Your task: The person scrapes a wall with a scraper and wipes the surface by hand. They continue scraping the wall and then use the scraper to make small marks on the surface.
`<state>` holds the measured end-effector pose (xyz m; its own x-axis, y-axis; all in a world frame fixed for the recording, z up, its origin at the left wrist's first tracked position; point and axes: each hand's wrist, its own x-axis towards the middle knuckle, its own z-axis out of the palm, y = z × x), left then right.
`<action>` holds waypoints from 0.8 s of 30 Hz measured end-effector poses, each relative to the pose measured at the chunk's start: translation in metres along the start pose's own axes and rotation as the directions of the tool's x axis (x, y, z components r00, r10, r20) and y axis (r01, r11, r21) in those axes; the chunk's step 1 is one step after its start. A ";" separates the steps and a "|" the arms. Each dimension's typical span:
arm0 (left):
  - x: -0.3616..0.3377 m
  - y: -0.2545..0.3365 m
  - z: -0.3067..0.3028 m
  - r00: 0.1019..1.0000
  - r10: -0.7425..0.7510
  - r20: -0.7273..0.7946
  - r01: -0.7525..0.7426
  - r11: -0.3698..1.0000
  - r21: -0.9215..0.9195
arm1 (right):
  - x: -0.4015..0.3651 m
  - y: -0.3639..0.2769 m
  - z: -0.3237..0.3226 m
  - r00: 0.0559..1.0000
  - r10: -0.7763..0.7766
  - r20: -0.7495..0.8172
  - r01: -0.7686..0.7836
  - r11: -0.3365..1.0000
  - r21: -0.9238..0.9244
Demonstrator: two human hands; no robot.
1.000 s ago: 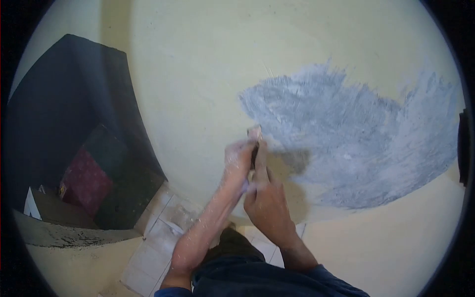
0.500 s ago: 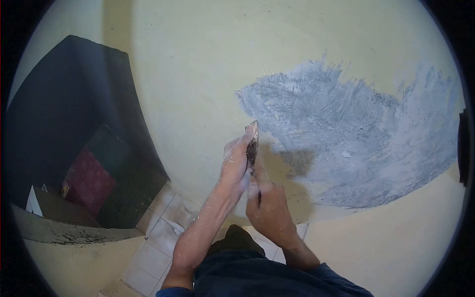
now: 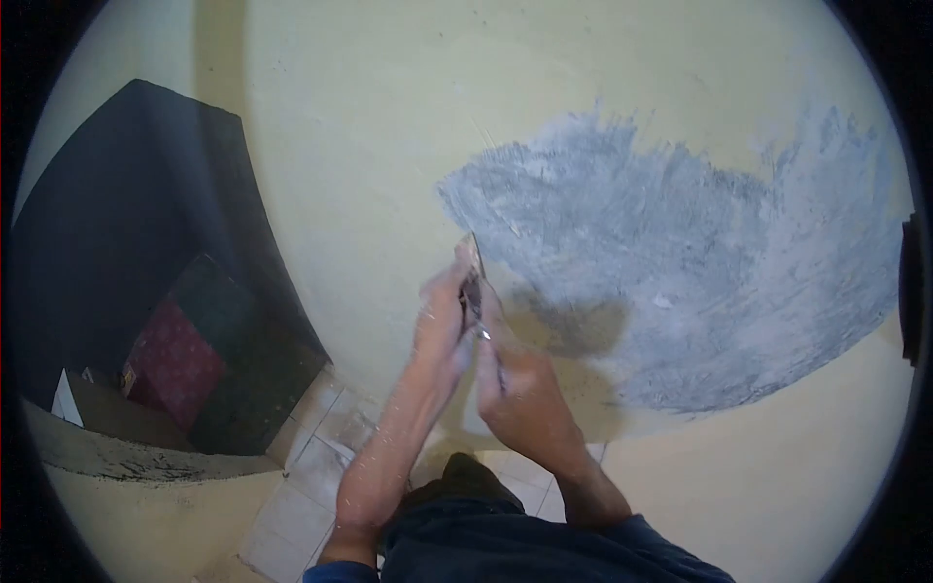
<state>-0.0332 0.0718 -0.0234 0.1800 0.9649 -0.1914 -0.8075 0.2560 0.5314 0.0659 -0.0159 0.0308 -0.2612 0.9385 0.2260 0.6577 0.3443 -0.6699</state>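
A dirty putty knife (image 3: 473, 289) is seen almost edge-on, its thin blade smeared dark and white and pointing up toward the wall. My left hand (image 3: 443, 309), dusted white, is closed on the blade from the left, with fingertips near its upper end. My right hand (image 3: 520, 381) is wrapped in a fist lower down, at the handle end, a finger reaching up along the tool. A small metal glint shows between the hands; the handle is hidden in my right fist. Just beyond the blade tip is the grey putty patch (image 3: 641, 243), streaked and rough, on the pale yellow wall (image 3: 360, 175).
On the left, a dark recess (image 3: 107, 214) opens in the wall, with a red patterned panel (image 3: 175, 355) and a cardboard box (image 3: 121, 408) inside. White floor tiles (image 3: 301, 491) lie below, beside my body. A dark object (image 3: 911, 291) stands at the right edge.
Both hands and the putty knife have shifted slightly left and up in view. The wall patch has also slid left as the camera turned. Both hands stay closed.
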 end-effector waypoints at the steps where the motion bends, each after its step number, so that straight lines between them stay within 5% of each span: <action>1: -0.002 -0.006 -0.002 1.000 0.026 -0.010 -0.026 0.998 0.057 | 0.000 0.007 0.006 0.999 -0.037 -0.028 0.037 0.999 -0.008; 3: -0.001 -0.009 -0.004 0.994 0.108 -0.013 -0.104 0.979 0.173 | -0.003 0.006 0.006 0.997 -0.058 -0.041 0.058 0.998 -0.009; 8: 0.008 0.000 -0.002 0.999 0.025 0.027 -0.024 0.999 -0.040 | 0.009 0.002 0.003 0.987 -0.157 -0.045 0.158 0.987 0.019; 14: -0.007 -0.015 0.005 0.998 0.010 -0.067 -0.006 0.998 0.058 | -0.008 -0.007 -0.013 0.991 0.120 0.059 -0.117 0.992 -0.049; 16: 0.003 -0.017 -0.007 0.998 0.021 -0.051 -0.019 0.999 0.036 | 0.004 -0.007 -0.004 0.999 0.037 0.017 -0.037 0.999 0.000; 17: 0.002 -0.012 -0.013 0.996 0.030 0.081 -0.031 0.999 0.011 | 0.002 -0.006 0.000 1.000 0.013 0.003 -0.013 0.999 0.030; 20: -0.003 -0.017 0.000 0.996 0.032 -0.089 -0.027 0.998 0.060 | -0.005 -0.003 -0.005 0.999 0.035 0.003 -0.035 0.999 -0.006; 24: 0.000 -0.016 -0.001 0.998 0.059 -0.028 -0.059 0.998 0.030 | -0.002 0.011 0.010 0.953 -0.228 -0.199 0.223 0.974 -0.049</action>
<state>-0.0214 0.0680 -0.0329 0.1161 0.9764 -0.1821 -0.7994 0.2006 0.5662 0.0670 -0.0142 0.0159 -0.2584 0.8209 0.5093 0.6169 0.5459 -0.5670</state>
